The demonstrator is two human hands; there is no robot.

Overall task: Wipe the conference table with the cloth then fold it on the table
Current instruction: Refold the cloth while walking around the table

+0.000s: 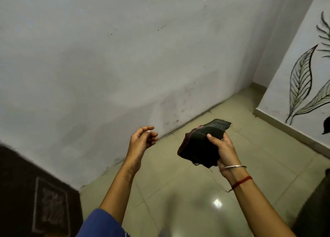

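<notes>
A dark, nearly black cloth (198, 144) with a reddish edge is bunched and partly folded in the air above the floor. My right hand (223, 149) grips it from the right, thumb on top. My left hand (142, 138) hovers a little to the left of the cloth, palm up, fingers loosely curled and apart, holding nothing. No conference table shows in this view.
A grey-white wall (125, 58) fills the upper left, meeting a pale tiled floor (196, 192). A dark carved wooden panel (35, 192) stands at the lower left. A white wall with painted leaves (301, 79) rises on the right. A dark object (316, 210) sits at the lower right edge.
</notes>
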